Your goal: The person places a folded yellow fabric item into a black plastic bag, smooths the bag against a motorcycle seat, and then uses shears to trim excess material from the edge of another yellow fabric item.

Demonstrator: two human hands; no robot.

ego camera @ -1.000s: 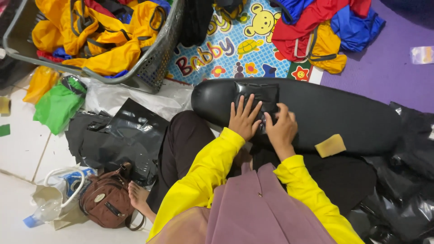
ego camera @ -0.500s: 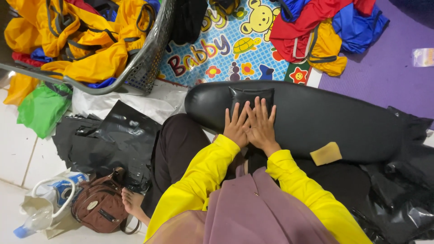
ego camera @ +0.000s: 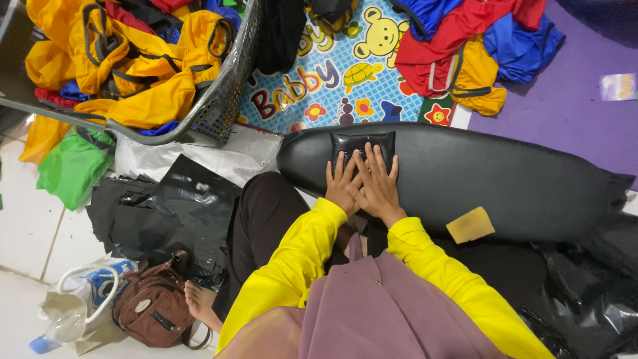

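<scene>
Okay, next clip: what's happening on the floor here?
A person in yellow sleeves sits on the floor, both hands pressed flat, side by side, on a small black packet lying on a long black board. The left hand and right hand overlap slightly at the thumbs. A yellow sponge rests on the board's near edge. A basket of yellow garments stands to the left, with a brown bag by the person's foot.

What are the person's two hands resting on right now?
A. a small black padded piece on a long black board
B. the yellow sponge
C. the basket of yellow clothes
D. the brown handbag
A: the left hand and right hand lie flat, side by side, on the small black padded piece atop the long black board.
</scene>
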